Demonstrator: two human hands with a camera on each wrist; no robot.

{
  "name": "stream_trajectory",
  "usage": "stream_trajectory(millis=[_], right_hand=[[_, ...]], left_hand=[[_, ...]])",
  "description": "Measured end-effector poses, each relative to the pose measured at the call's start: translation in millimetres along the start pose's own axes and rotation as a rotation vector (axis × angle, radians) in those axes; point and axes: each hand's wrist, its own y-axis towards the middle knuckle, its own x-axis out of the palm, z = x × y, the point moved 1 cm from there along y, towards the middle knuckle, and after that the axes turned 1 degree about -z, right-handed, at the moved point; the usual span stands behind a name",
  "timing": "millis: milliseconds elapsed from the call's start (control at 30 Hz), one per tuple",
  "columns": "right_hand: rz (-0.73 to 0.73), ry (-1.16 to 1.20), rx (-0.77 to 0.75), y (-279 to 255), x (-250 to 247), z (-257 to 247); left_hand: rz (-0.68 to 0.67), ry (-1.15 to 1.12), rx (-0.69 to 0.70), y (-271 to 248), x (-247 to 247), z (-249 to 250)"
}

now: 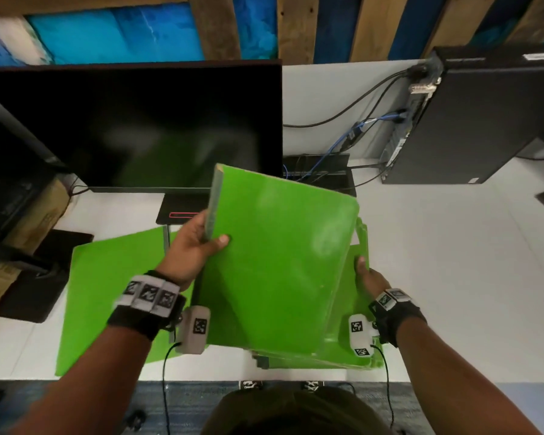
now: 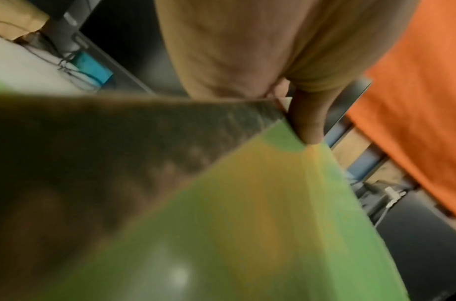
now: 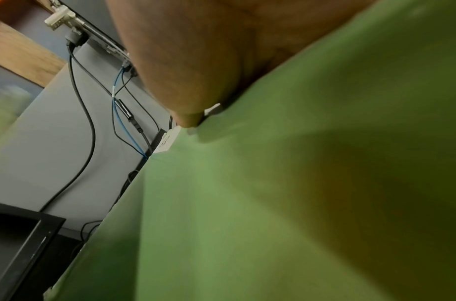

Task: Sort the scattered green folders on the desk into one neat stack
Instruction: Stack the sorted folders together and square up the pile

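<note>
White desk, seen from above, carrying everything listed here. At its back stands a dark monitor; to the far right a black computer case with black and blue cables trailing from its rear.

Raised folder — green, tilted, its grey spine uppermost on the left — held above the desk in front of the monitor. A second green folder lies flat on the desk to the left, partly under the left forearm. Beneath the raised folder, a stack of green folders rests near the desk's front edge (how many it holds cannot be told).

Left hand: grips the raised folder at the spine, thumb pressed on the green cover, the other fingers wrapped behind.

Right hand: at the right edge of the folders, thumb on a green surface — whether its fingers close round an edge cannot be told, since they are hidden.
</note>
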Motion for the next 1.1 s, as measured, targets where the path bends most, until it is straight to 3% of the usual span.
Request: stream_trajectory(millis=[267,367,500,633,767,900,1000,1100], right_hand=[[0.019,0.095,0.037,6,3,1],[0.018,0.128,0.040,9,6,1],[0.012,0.148,0.028,13,8,3],[-0.008,0.125,0.010,17,5,5],[-0.011,0.049,0.011,16,2,8],[-0.005,0.047,0.004,14,1,7],[-0.008,0.057,-0.006,15,2,8],[-0.005,0.082,-0.003,15,3,7]], left_hand=[[0.120,0.403,-0.390,32,39,-96],[0.189,0.394,-0.467,35,54,-105],[0.246,0.319,-0.456,41,68,-100],[0.182,0.139,-0.424,50,61,-90],[0.169,0.049,-0.463,51,25,-91],[0.284,-0.037,-0.524,37,-22,-99],[0.328,-0.149,-0.489,23,-41,-89],[0.280,-0.223,-0.425,19,-33,-84]])
